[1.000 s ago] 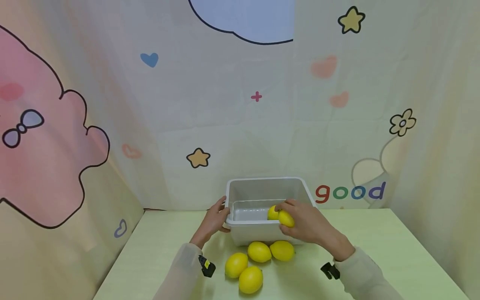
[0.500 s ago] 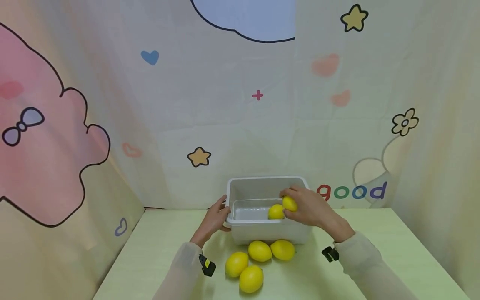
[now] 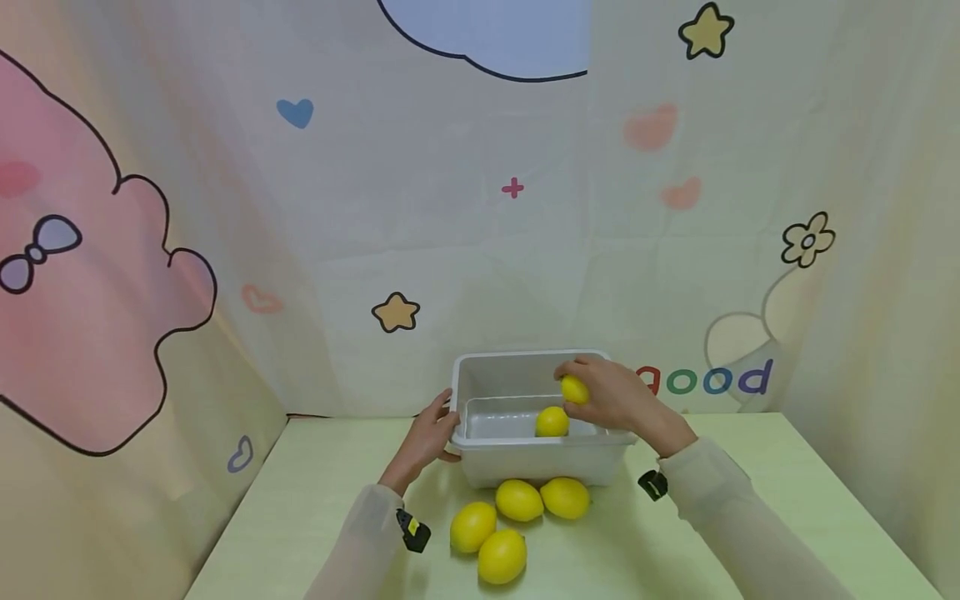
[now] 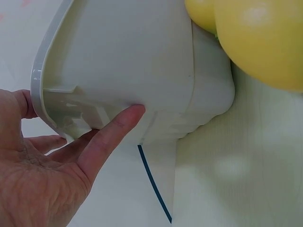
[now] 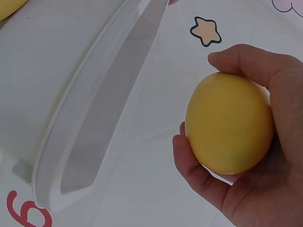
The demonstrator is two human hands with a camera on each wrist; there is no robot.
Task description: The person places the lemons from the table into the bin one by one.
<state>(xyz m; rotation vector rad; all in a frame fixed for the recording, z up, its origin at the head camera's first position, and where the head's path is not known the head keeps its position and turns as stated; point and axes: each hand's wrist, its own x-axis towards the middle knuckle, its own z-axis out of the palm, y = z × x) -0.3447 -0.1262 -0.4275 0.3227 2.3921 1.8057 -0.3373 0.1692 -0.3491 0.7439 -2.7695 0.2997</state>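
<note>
A light grey plastic bin (image 3: pixel 540 461) stands on the table, with one lemon (image 3: pixel 552 422) lying inside near its front wall. My left hand (image 3: pixel 426 435) holds the bin at its left end. In the left wrist view one finger (image 4: pixel 116 130) lies along the outer wall while others reach around the rim. Above the right part of the bin, my right hand (image 3: pixel 615 398) grips a second lemon (image 5: pixel 229 123), thumb and fingers curled around it. Part of that lemon is hidden by the hand in the head view.
Several lemons (image 3: pixel 502 557) lie close together on the pale green table (image 3: pixel 300 517) in front of the bin. A printed cloth backdrop (image 3: pixel 450 233) hangs right behind the bin, and curtains close off both sides.
My right hand has lifted its lemon from the bin's front rim, up and back over the bin's interior. The left hand stays at the bin's left end.
</note>
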